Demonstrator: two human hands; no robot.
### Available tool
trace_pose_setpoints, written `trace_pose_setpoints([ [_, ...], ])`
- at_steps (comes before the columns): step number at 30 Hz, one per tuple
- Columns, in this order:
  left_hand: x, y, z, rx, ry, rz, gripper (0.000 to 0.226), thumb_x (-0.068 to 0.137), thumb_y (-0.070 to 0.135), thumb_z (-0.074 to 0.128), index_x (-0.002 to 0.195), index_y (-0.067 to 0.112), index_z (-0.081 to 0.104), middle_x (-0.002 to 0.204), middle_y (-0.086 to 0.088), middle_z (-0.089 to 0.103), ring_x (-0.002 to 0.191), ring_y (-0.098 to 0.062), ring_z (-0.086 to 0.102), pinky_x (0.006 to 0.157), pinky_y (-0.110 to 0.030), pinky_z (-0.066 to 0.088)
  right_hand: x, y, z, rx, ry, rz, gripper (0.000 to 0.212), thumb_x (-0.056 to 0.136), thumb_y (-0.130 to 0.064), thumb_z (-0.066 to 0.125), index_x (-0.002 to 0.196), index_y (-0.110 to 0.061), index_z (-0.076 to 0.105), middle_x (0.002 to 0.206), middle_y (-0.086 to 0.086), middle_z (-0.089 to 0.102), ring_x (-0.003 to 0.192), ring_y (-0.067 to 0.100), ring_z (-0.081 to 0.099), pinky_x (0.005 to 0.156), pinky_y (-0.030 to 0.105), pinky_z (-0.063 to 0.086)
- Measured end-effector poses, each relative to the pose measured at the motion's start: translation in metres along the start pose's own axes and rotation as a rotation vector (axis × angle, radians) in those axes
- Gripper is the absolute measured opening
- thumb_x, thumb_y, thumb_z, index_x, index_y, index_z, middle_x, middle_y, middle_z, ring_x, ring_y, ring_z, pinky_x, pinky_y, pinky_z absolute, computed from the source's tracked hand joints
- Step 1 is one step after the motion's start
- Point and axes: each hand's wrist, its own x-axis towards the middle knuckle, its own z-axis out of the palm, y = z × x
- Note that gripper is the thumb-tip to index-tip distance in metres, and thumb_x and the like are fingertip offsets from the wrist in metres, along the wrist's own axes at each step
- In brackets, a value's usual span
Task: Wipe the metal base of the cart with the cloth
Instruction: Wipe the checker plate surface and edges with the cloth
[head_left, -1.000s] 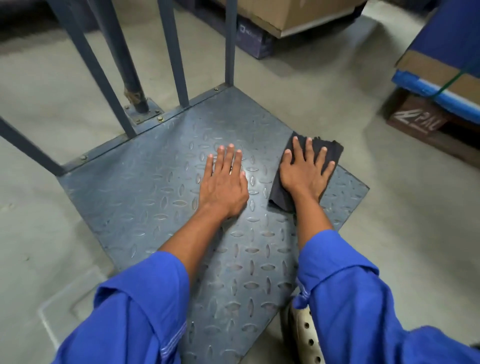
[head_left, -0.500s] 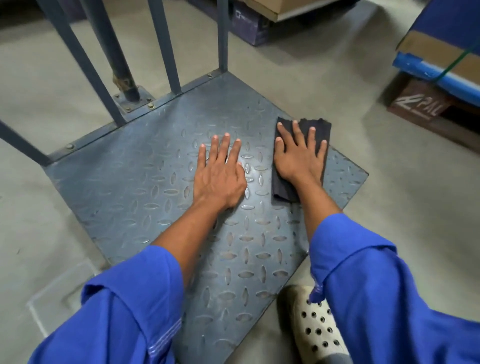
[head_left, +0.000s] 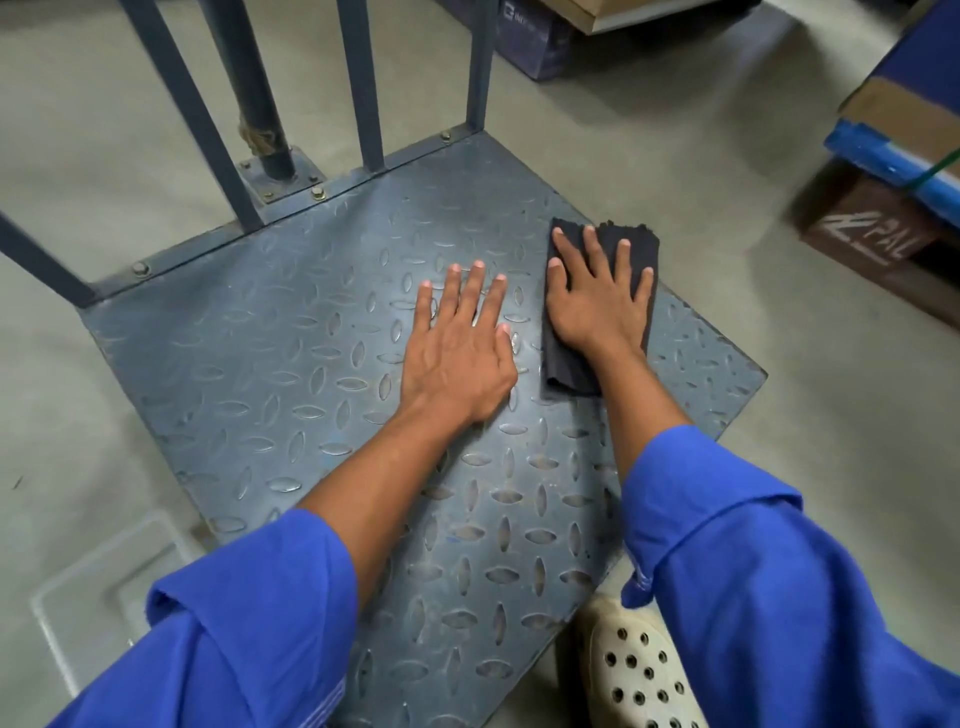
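Observation:
The cart's metal base (head_left: 270, 364) is a grey-blue tread plate lying low over the concrete floor. A dark folded cloth (head_left: 636, 244) lies on the plate near its right edge. My right hand (head_left: 597, 301) presses flat on the cloth with fingers spread, covering most of it. My left hand (head_left: 457, 348) rests flat on the bare plate just left of the cloth, fingers apart, holding nothing. Both forearms come out of rolled blue sleeves.
Upright blue-grey bars (head_left: 358, 88) and a round post (head_left: 254, 93) of the cart's frame rise along the plate's far edge. Stacked cartons on a pallet (head_left: 883, 218) stand at the right. A pale perforated shoe (head_left: 634, 670) sits at the plate's near corner.
My right hand has slid the cloth along the plate's right side, away from me and slightly left. My left hand has stayed flat on the plate.

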Motion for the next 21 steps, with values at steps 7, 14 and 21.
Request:
trace_pose_setpoints([
  [7,0.027,-0.011,-0.001,-0.027,0.002,-0.001,0.063,0.112,0.042,0.022,0.171,0.027,0.01,0.18,0.002,0.004,0.166,-0.021,-0.003,0.134,-0.048,-0.006,-0.021,0.015,0.003,-0.045,0.036,-0.085,0.054,0.108,-0.062,0.019,0.162,-0.058,0.018,0.176,-0.018,0.01,0.165,0.023,0.0,0.131,0.055,-0.006],
  [14,0.054,-0.016,-0.002,-0.043,0.044,-0.113,0.063,0.111,0.044,0.022,0.171,0.026,0.016,0.18,-0.001,0.008,0.166,-0.025,-0.002,0.133,-0.051,-0.006,0.031,-0.011,0.003,-0.027,-0.035,-0.095,0.055,0.108,-0.058,0.017,0.163,-0.057,0.013,0.177,-0.016,0.004,0.165,0.024,-0.003,0.13,0.058,-0.007],
  [21,0.058,-0.02,0.001,-0.009,0.022,-0.076,0.062,0.112,0.043,0.017,0.171,0.025,0.01,0.18,-0.002,0.001,0.166,-0.025,-0.007,0.133,-0.052,-0.009,0.001,0.01,0.001,-0.049,0.007,-0.099,0.054,0.108,-0.062,0.017,0.162,-0.059,0.015,0.176,-0.02,0.008,0.165,0.02,0.0,0.131,0.053,-0.006],
])
